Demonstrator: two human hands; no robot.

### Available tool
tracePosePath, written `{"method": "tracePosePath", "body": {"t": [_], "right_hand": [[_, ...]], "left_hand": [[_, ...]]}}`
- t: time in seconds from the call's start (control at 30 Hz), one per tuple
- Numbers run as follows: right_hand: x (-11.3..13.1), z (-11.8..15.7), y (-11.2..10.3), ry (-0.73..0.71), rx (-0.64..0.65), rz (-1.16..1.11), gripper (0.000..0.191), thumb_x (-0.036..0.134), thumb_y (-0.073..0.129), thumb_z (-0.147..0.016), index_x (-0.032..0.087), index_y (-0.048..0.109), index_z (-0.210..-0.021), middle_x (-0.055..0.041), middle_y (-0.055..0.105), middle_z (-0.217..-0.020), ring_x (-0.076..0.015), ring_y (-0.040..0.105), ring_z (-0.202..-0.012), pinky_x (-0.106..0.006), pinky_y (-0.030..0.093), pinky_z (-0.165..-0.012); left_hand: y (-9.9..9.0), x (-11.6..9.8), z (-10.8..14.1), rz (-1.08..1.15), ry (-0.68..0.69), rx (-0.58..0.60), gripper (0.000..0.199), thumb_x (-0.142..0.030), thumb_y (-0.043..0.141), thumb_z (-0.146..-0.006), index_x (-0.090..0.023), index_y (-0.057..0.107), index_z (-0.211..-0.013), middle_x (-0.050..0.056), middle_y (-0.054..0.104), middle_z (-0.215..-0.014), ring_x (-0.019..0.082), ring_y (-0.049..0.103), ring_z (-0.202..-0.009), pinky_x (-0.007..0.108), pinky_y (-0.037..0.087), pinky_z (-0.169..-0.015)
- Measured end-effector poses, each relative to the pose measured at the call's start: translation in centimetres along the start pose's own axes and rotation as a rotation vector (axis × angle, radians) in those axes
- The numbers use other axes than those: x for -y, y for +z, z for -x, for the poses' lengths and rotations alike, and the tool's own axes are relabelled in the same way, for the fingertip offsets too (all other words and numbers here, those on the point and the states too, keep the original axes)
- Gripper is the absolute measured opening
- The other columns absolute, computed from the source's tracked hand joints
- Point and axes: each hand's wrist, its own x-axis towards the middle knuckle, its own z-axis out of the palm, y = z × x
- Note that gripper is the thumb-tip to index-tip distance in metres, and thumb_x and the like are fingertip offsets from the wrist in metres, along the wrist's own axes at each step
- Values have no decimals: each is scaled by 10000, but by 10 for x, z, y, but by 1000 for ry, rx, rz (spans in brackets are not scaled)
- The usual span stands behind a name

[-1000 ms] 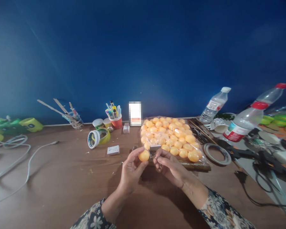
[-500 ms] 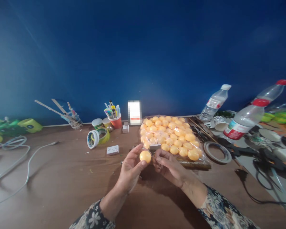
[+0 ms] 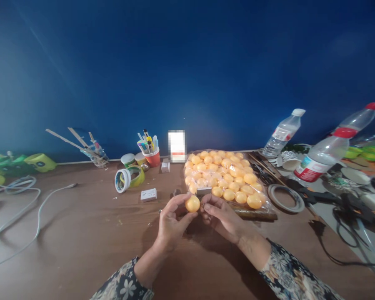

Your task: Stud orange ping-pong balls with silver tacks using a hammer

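A yellow-orange ball [image 3: 193, 203] is pinched between the thumb and fingers of my left hand [image 3: 172, 216], in front of the bag. Close beside it on the right is my right hand [image 3: 219, 216], its fingertips pressed together near the ball's right side. Whatever those fingers hold is too small or hidden to name. Behind both hands lies a clear plastic bag of yellow-orange balls [image 3: 237, 183], with a small box [image 3: 203, 191] at its front left. A brown, bar-like object [image 3: 258, 215] shows under the bag's front edge.
Left of the bag are a small white box [image 3: 148, 195], tape rolls [image 3: 123, 181] and a red cup of pens [image 3: 152, 158]. A white cable [image 3: 39, 212] lies far left. Plastic bottles [image 3: 312, 164], a tape ring [image 3: 286, 198], scissors and a black plug [image 3: 317, 228] crowd the right.
The ball has shifted slightly right, toward my right hand, and my left fingers have changed their hold on it. My right hand has barely moved.
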Motion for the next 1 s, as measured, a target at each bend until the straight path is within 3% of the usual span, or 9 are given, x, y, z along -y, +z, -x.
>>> {"method": "tracePosePath", "body": {"t": [0.27, 0.43, 0.8, 1.0], "right_hand": [[0, 0, 1, -18, 18, 6, 166, 274, 783, -750, 184, 659, -814, 28, 614, -718, -61, 506, -599, -177, 408, -558], [-1, 0, 0, -21, 13, 12, 156, 264, 776, -760, 183, 656, -820, 31, 607, -686, -63, 494, -589, -179, 398, -551], [-5, 0, 3, -8, 34, 30, 168, 287, 775, -759, 184, 646, -786, 51, 530, -594, -68, 436, -555, -189, 362, -537], [-5, 1, 4, -25, 39, 17, 169, 284, 780, -753, 190, 650, -808, 44, 550, -624, -72, 453, -573, -196, 374, -554]], "left_hand": [[1, 2, 1, 69, 16, 38, 387, -164, 748, -720, -224, 681, -1097, 92, 629, -1179, 250, 597, -1120, 359, 518, -926], [-1, -1, 0, 88, -10, 38, 301, -204, 747, -737, -198, 702, -1034, 101, 689, -1124, 256, 615, -1106, 393, 462, -994], [3, -5, 1, 298, -143, -10, 181, -180, 793, -684, -185, 703, -841, 65, 722, -1071, 209, 637, -1069, 307, 487, -937], [2, 0, 0, 331, -195, 14, 259, -206, 779, -716, -190, 715, -966, 75, 721, -1091, 180, 657, -997, 274, 497, -903]]}}
